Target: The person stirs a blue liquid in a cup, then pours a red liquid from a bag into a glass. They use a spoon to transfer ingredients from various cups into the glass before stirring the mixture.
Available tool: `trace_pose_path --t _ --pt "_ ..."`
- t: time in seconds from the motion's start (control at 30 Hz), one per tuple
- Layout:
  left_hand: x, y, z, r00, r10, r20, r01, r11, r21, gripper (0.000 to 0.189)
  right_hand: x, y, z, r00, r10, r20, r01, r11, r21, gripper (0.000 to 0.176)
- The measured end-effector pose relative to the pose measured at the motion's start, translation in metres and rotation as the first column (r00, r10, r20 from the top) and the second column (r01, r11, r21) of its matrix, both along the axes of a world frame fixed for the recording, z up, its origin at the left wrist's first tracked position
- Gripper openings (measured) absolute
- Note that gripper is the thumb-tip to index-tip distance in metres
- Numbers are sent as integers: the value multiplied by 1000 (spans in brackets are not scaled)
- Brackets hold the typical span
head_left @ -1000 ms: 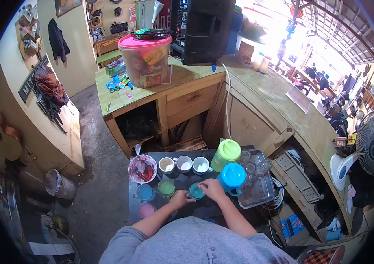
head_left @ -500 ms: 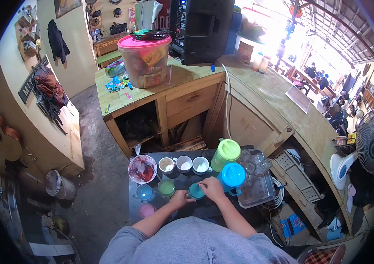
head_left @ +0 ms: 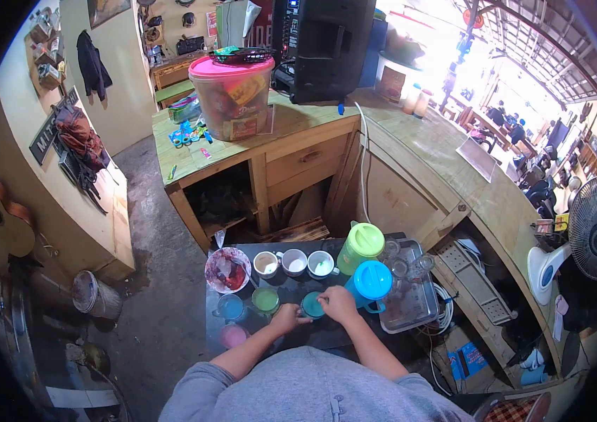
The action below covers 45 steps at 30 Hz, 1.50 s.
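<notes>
A glass of teal liquid (head_left: 312, 304) stands on the dark table in front of me. My left hand (head_left: 288, 319) is closed on its lower left side, thumb and fingers at the glass. Over its right rim, my right hand (head_left: 338, 303) is pinched; whatever thin thing it may hold is too small to make out. Left of these are a glass of green liquid (head_left: 265, 300) with a thin stick-like handle leaning out, a glass of blue liquid (head_left: 230, 307) and a glass of pink liquid (head_left: 233, 335).
Behind the glasses stand white cups (head_left: 293, 261) and a bowl of red stuff (head_left: 228, 270) with a spoon. A green-lidded pitcher (head_left: 363, 243) and a blue pitcher (head_left: 371, 283) are close to my right hand. Beside them, a clear tray (head_left: 404, 313) holds several glasses. A wooden counter (head_left: 298, 133) is beyond.
My right hand has shifted very slightly at the rim of the teal glass. My left hand and the other things stay where they were.
</notes>
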State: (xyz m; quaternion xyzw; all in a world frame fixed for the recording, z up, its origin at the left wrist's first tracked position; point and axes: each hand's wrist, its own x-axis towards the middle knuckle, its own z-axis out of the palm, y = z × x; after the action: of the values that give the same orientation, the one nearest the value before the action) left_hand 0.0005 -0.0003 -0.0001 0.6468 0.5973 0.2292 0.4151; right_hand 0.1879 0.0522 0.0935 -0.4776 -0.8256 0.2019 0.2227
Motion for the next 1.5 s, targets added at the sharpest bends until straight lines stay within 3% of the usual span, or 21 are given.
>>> trace_pose_path --t 0.07,0.1,0.17,0.3,0.37,0.4,0.47,0.6,0.67,0.8,0.9,0.97,1.1,1.17,1.2,1.27,1.3,1.37,1.4,1.47,1.5 --pt "0 0 -1 1000 -5 10 4 1000 16 49 1 1 5 993 -19 113 52 954 -296 16" --pt "0 0 1 1000 -6 8 6 1000 15 49 0 2 3 993 -21 112 53 954 -296 16" --pt "0 0 4 1000 1 -13 -1 1000 -6 48 -1 6 0 998 -18 -55 16 999 -34 16" --pt "0 -1 8 1000 1 -13 -1 1000 4 48 -2 3 0 984 -30 177 78 960 -269 15" --pt "-1 -1 9 1000 8 0 -8 1000 14 48 -5 3 -4 987 -31 -161 20 997 -72 16" --pt "-1 -1 7 1000 9 0 -9 1000 14 48 -5 2 -3 987 -30 -161 18 997 -72 16" --pt "-1 1 4 1000 -8 -22 8 1000 7 49 -4 -1 -2 985 -59 165 81 988 -134 17" --pt "-2 1 -4 1000 -2 6 2 1000 15 50 -6 -1 -6 996 -51 -70 41 990 -133 16" --pt "-1 1 -7 1000 -2 10 2 1000 -1 51 -6 -2 -1 982 6 190 -2 1000 -22 16" --pt "-1 0 3 1000 -7 4 7 1000 -9 51 -8 -2 8 996 63 63 -52 985 -166 16" --pt "-1 0 2 1000 8 -7 -8 1000 2 50 -10 4 3 984 92 153 -92 996 -7 16" --pt "-1 -1 5 1000 0 7 0 1000 8 49 -9 8 1 974 120 194 -69 966 -248 15" --pt "-1 0 1 1000 -1 19 1 1000 3 50 -12 7 9 991 107 79 -105 994 -28 14" --pt "-1 0 4 1000 -11 -22 11 1000 -5 50 -10 8 9 965 115 237 -48 961 -271 14" --pt "-1 0 5 1000 -10 -21 10 1000 -4 50 -11 7 9 965 115 237 -48 962 -270 14" --pt "-1 0 6 1000 -3 -19 3 1000 -7 50 -12 6 8 996 80 36 -79 997 -22 14" --pt "-1 -1 5 1000 -4 -18 4 1000 -9 50 -11 5 9 996 79 37 -79 997 -24 14" --pt "0 -1 5 1000 13 10 -12 1000 -16 50 -11 5 10 951 62 303 15 970 -244 16" --pt "-1 0 6 1000 12 9 -12 1000 -16 50 -11 5 8 951 61 302 15 970 -244 16" --pt "-1 0 8 1000 2 8 -2 999 -32 50 -10 5 4 996 90 -20 -92 992 -88 15" --pt "-1 0 6 1000 3 8 -2 1000 -31 50 -10 4 5 996 91 -20 -92 992 -87 15"
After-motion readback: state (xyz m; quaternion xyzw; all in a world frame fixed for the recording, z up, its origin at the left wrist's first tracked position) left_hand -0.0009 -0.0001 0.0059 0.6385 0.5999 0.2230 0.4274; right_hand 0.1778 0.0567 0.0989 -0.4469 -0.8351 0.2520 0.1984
